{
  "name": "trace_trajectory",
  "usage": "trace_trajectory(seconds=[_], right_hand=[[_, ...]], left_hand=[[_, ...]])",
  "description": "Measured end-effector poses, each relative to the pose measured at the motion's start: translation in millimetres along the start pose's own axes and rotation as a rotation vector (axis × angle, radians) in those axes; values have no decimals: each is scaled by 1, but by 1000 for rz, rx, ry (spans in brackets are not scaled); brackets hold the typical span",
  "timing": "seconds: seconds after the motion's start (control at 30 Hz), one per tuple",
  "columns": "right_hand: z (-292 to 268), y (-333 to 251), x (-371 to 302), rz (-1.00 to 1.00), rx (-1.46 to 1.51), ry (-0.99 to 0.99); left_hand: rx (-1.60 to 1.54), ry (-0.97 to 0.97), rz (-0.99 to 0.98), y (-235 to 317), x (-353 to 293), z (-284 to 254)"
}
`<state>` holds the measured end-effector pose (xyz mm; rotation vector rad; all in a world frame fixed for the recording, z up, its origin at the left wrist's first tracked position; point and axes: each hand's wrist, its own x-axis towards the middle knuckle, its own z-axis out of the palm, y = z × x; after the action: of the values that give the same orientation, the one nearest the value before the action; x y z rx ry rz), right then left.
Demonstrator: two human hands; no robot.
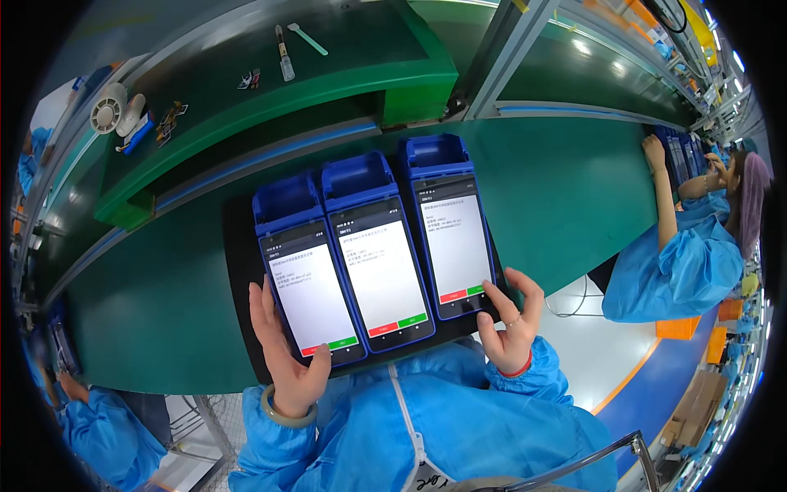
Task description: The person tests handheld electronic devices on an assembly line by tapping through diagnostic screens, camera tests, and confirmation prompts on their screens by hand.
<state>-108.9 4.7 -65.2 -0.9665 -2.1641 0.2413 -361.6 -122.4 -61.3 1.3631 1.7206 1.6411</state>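
Three blue handheld payment terminals lie side by side on a black mat [239, 271], screens lit white with a red and a green button at the bottom. My left hand [287, 361] rests at the lower left edge of the left terminal [310, 283], its fingers spread along the side and the thumb over the screen's bottom buttons. The middle terminal [379, 275] is untouched between my hands. My right hand [512, 324] is at the lower right corner of the right terminal [452, 246], fingers apart, a fingertip at its green button.
Behind the terminals, a raised green shelf [352, 70] carries a marker-like tube [284, 53], a pale green stick [308, 39], small parts and a small white fan [108, 108]. A co-worker in blue [680, 266] sits at the right, another [111, 435] at the lower left.
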Motion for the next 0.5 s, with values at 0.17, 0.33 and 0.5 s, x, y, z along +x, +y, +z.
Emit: trace_trajectory(seconds=[0.17,0.33,0.5], right_hand=[[4,6,-2,64,194,115],[7,4,9,160,304,93],[23,10,10,182,419,94]], left_hand=[[12,0,-18,-1,-2,-2],[-10,15,-16,2,-3,-2],[-264,82,-144,5,0,-14]])
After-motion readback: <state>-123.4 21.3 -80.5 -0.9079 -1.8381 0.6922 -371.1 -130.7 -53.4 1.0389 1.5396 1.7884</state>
